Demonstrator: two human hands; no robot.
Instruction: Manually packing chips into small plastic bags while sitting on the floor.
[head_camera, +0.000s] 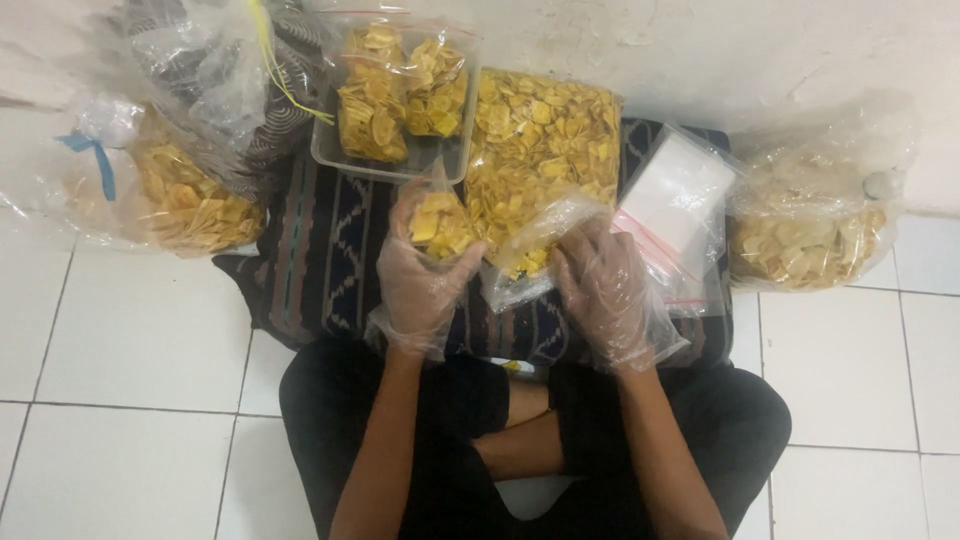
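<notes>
1. White ceramic floor tiles (130, 330) carry everything; the person sits cross-legged on them facing a dark patterned woven cloth (300, 250).
2. On the cloth lies a large clear plastic sack of yellow chips (540, 140), its mouth opening toward the person.
3. Two more tied clear sacks of chips rest at the sides, one at the left (190, 200) and one at the right (810, 240).
4. A clear rectangular plastic tub (395, 160) holds filled small packets.
5. A stack of empty flat clear bags (680, 200) lies beside the right hand.
6. Filling looks to be the step in hand: the gloved left hand (425, 270) is closed round a small clear bag of chips (440, 225), held upright.
7. The gloved right hand (600, 280) rests, fingers loosely curled, on the sack's mouth; whether it grips chips I cannot tell.
8. Next comes careful topping-up or closing, I judge.
</notes>
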